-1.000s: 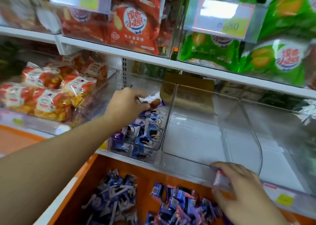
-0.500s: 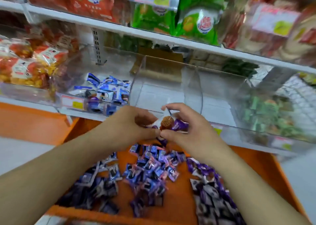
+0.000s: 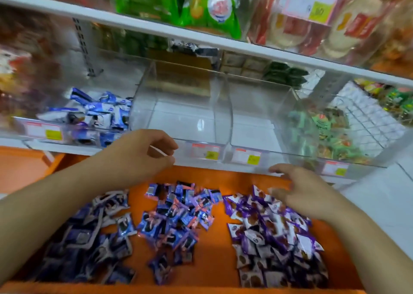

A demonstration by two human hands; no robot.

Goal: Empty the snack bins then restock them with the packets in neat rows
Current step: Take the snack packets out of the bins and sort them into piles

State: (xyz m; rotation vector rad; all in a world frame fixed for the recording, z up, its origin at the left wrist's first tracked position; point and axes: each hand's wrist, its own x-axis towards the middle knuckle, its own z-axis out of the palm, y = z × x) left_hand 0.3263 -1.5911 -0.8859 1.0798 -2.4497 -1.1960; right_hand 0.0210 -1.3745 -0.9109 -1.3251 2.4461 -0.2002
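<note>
Three heaps of small packets lie in an orange tray [image 3: 219, 177] below the shelf: dark purple ones [image 3: 89, 238] at left, blue and pink ones [image 3: 176, 215] in the middle, purple and white ones [image 3: 272, 238] at right. On the shelf above stand clear bins. The left bin [image 3: 67, 135] holds blue packets [image 3: 100, 112]; the two middle bins [image 3: 185, 115] [image 3: 252, 119] hold nothing. My left hand [image 3: 143, 155] hovers at the bins' front edge, fingers loosely curled and holding nothing. My right hand [image 3: 299, 191] is spread over the purple and white heap, blurred.
A bin of green packets [image 3: 324, 133] stands at the right, beside a wire basket [image 3: 362, 115]. Price tags [image 3: 205, 152] line the bin fronts. The upper shelf [image 3: 156, 30] carries green and red snack bags close above the bins.
Half a second ago both hands pinched one purple packet together. Now they are apart and hold nothing; my right hand has moved right, over the purple and white heap.
</note>
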